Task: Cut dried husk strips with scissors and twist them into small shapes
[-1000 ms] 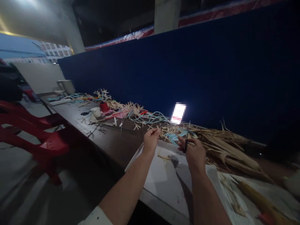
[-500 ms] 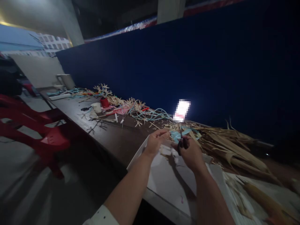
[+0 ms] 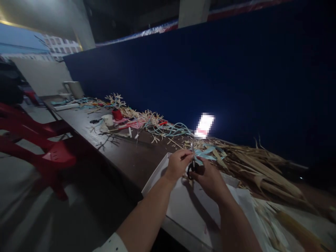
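My right hand (image 3: 210, 176) grips a pair of scissors (image 3: 193, 164) by the black handles. The blades point up and away from me. My left hand (image 3: 178, 165) is closed in a pinch right beside the blades. Whatever lies between its fingertips is too small to make out. Both hands are above a shallow white box (image 3: 181, 206), which holds a few small scraps. Light blue strips (image 3: 208, 152) lie just beyond the right hand, among pale shavings.
Dried husk-like leaves (image 3: 252, 161) are heaped to the right. A lit phone (image 3: 204, 125) leans against the dark blue partition (image 3: 147, 77). Further left on the table are a red thread spool (image 3: 117, 114), a white cup (image 3: 107, 120) and light blue cords (image 3: 173, 130). A red chair (image 3: 57, 154) stands at left.
My right hand and the scissors have shifted left, so the blades now meet the left fingertips. The left hand has moved slightly right, its fingers drawn into a tighter pinch.
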The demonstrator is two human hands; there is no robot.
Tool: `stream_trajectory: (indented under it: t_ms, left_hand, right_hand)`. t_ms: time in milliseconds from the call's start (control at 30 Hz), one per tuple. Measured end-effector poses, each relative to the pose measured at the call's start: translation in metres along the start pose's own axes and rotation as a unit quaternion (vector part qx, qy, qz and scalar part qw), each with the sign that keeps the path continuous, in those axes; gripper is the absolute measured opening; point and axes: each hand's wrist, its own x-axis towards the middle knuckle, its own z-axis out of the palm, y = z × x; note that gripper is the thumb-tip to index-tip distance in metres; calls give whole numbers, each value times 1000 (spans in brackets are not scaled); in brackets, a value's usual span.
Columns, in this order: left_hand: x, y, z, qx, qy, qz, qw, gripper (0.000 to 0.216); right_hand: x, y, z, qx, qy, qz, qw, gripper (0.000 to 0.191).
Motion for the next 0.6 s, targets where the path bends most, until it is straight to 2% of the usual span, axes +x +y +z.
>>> stream_trajectory:
  t_ms: [100,200,267,333,433,600]
  left_hand:
    - [-1,2,-1,5,10,12,1000,21]
    - [-1,3,-4,44,61,30,997,21]
    - [-1,2,-6,84,94,35,991,20]
    - [0,0,-6,113,106,44,987,19]
    - [0,-3,-6,133,105,53,984,18]
    - [-2,-5,-4,138,94,50,985,16]
  right_hand:
    - [4,7,-7,17,71,66,995,47]
    - [5,11,-23,-49,174,105,978,34]
    - [4,12,-34,-115,217,129,961,31]
    - [3,11,-41,-177,208,169,947,34]
    - [3,10,-44,-226,150,215,938,35]
    - [8,14,-39,-248,134,173,944,34]
